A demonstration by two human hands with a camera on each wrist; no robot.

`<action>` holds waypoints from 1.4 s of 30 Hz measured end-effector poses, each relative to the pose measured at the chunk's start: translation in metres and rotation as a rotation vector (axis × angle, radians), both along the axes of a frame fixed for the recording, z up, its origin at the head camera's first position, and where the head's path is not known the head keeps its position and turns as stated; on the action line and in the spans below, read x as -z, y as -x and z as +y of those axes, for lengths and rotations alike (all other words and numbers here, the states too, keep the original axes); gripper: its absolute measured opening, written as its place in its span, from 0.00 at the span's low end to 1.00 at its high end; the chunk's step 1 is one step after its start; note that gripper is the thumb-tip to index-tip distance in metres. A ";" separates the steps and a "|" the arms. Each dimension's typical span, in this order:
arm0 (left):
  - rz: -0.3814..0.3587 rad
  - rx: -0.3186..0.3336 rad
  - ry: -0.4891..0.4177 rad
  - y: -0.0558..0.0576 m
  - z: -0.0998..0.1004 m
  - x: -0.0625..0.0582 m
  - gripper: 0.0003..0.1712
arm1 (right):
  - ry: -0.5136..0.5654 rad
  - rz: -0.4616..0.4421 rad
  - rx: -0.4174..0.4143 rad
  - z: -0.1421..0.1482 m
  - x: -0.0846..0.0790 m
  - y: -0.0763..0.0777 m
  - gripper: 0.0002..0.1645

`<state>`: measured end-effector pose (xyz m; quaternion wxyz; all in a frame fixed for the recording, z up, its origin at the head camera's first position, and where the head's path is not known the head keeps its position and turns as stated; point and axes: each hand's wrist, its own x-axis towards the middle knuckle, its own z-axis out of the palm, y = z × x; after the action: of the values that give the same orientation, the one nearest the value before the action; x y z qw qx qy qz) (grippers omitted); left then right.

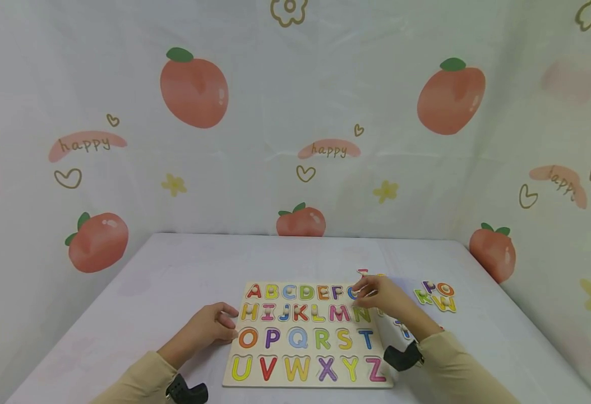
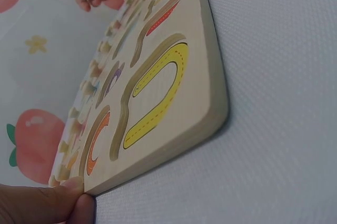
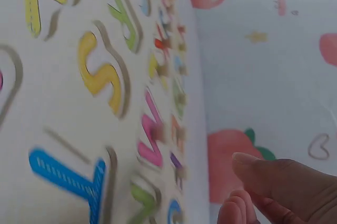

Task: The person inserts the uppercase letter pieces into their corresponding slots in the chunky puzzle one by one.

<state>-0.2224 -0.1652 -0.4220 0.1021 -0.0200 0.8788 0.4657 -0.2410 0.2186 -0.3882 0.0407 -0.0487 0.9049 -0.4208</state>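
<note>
A wooden alphabet puzzle board [image 1: 304,350] lies on the table, its upper rows holding knobbed letter pieces such as the pink M [image 3: 150,134]. Lower slots, including the yellow U [image 2: 176,84], show only their printed recesses. My left hand [image 1: 212,325] grips the board's left edge, the thumb [image 2: 45,200] at the rim beside the orange O. Over the board's upper right corner hovers my right hand [image 1: 383,296], near the blue G and green N. Its thumb [image 3: 287,179] and fingers are slightly apart, with no piece visible between them. The hand partly covers the G.
Loose letter pieces [image 1: 445,303] lie in a cluster right of the board. A few more [image 1: 403,330] are partly hidden around the right forearm, and a pink piece [image 1: 363,272] lies behind the board. A printed cloth wall stands behind the white table [image 1: 194,258].
</note>
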 end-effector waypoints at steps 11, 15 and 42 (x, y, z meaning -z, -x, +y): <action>-0.001 -0.003 0.006 -0.001 0.000 -0.002 0.24 | 0.035 0.021 0.086 0.072 -0.008 0.005 0.24; -0.011 -0.007 -0.002 -0.001 -0.001 -0.002 0.24 | 0.033 0.007 0.085 0.084 0.000 0.007 0.25; -0.017 -0.009 0.002 0.001 0.001 0.001 0.24 | -0.141 -0.156 -0.050 0.075 0.019 0.023 0.10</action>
<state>-0.2234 -0.1647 -0.4228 0.1074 -0.0283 0.8783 0.4651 -0.2636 0.2939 -0.4072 0.1248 -0.0353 0.9248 -0.3576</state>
